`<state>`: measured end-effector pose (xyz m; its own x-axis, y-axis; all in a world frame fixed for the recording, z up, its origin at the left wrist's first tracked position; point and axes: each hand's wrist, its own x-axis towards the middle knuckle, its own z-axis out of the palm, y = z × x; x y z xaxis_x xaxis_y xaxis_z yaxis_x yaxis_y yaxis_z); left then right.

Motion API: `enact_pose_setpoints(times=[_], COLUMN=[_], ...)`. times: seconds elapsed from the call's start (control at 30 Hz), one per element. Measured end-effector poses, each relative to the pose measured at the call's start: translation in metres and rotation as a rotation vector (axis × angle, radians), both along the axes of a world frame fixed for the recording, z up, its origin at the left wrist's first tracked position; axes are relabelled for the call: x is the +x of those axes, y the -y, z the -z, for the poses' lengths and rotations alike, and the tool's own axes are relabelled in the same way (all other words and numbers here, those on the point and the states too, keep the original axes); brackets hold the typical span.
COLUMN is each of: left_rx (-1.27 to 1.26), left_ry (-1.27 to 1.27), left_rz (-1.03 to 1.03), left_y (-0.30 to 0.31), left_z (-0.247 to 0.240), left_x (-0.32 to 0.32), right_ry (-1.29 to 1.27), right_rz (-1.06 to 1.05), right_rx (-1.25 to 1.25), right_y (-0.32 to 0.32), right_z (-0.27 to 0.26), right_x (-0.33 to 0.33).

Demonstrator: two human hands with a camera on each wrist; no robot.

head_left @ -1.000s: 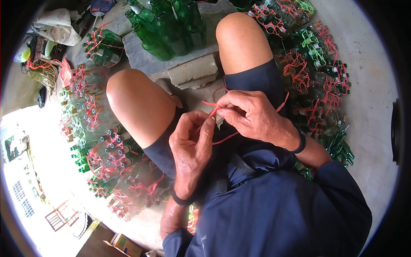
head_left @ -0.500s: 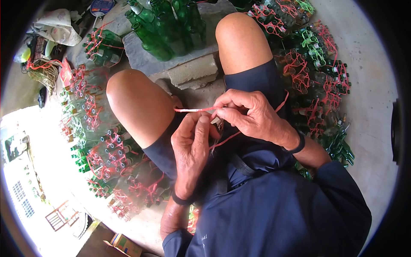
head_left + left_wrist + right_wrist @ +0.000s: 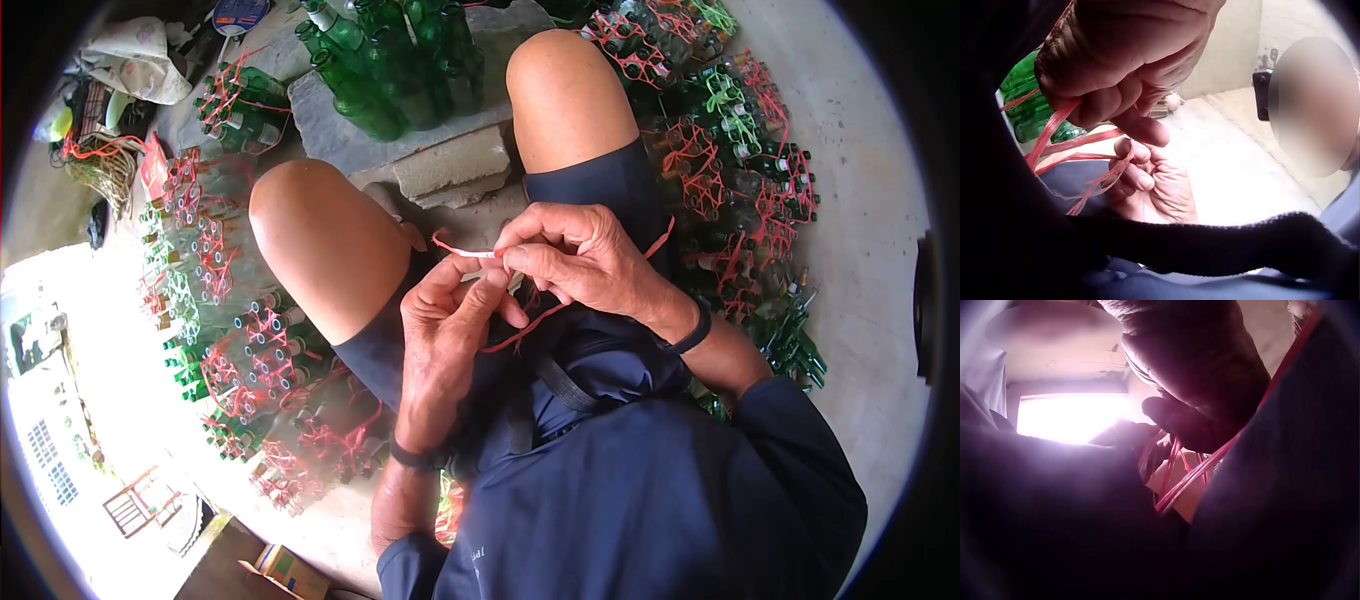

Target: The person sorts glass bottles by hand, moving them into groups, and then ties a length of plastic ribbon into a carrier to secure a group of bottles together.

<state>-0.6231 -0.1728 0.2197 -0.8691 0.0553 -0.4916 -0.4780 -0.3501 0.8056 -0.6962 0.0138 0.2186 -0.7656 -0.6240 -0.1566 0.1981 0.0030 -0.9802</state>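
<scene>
Between the knees, the two hands meet at a thin red plastic string (image 3: 468,252). The right hand (image 3: 590,262) pinches it between thumb and index finger. The left hand (image 3: 450,315) holds its thumb and index finger close together on the string just left of there. One short end points up and left past the left fingertips, and another length runs below the hands toward the right thigh. In the left wrist view, red strands (image 3: 1085,140) pass between the fingers of both hands. The right wrist view is dark, with red strands (image 3: 1191,478) below the fingers.
Green bottles (image 3: 375,80) stand on a grey stone slab (image 3: 340,125) ahead, with a broken block (image 3: 455,168) at its near edge. Bundles of bottles tied with red string (image 3: 265,350) lie at the left, and more bundles (image 3: 740,180) at the right. A cardboard box (image 3: 290,572) is at lower left.
The string's free end stretched left past the left fingers half a second ago; now it is shorter and tilts upward. The left fingers have shifted slightly right, toward the right hand's pinch.
</scene>
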Motion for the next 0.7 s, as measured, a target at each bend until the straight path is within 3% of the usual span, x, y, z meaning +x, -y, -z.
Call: enact_pose_setpoints(times=[0.2, 0.5, 0.6, 0.7], left_rx=[0.002, 0.108, 0.072, 0.025], left_ry=[0.009, 0.035, -0.005, -0.062], left_rz=[-0.010, -0.022, -0.029, -0.052], left_y=[-0.001, 0.004, 0.009, 0.005], left_z=[-0.002, 0.007, 0.007, 0.001], left_x=[-0.001, 0.002, 0.003, 0.002], right_ry=[-0.009, 0.076, 0.058, -0.118], right_rz=[0.059, -0.052, -0.035, -0.014], right_rx=[-0.035, -0.049, -0.013, 0.008], right_y=[0.003, -0.001, -0.002, 0.001], right_z=[0.005, 0.000, 0.001, 0.003], right_x=[0.002, -0.001, -0.001, 0.002])
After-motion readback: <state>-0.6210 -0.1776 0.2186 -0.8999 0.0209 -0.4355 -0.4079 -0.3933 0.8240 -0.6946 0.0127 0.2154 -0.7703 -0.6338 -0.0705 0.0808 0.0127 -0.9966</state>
